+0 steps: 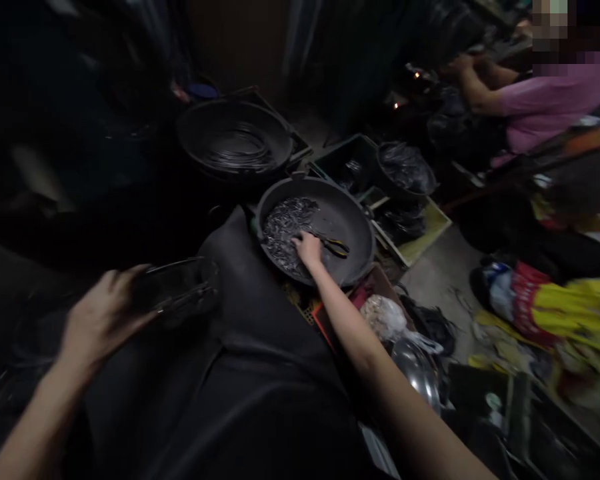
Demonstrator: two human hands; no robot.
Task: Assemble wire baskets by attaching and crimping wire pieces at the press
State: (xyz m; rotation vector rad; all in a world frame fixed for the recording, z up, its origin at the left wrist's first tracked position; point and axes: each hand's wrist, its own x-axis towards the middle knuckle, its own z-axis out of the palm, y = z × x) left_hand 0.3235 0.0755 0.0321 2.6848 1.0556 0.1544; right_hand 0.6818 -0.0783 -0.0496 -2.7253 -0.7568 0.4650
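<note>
My left hand (103, 310) grips a dark, see-through object with shiny edges (180, 290), held above my lap at the left; its exact kind is too dim to make out. My right hand (309, 249) reaches into a round grey pan (353, 213), its fingers curled at a heap of small shiny metal pieces (290, 223). What lies between those fingertips is hidden. Pliers with yellow and black handles (336, 248) lie in the pan just right of that hand. Dark cloth (245, 313) covers my lap.
Behind the pan stands a larger round basin (190, 133) with coiled wire (240, 147). Crates and a bowl with dark plastic bags (405, 167) stand to its right. A co-worker in a pink top (545, 107) sits at upper right. Yellow and red bags (570, 307) lie right.
</note>
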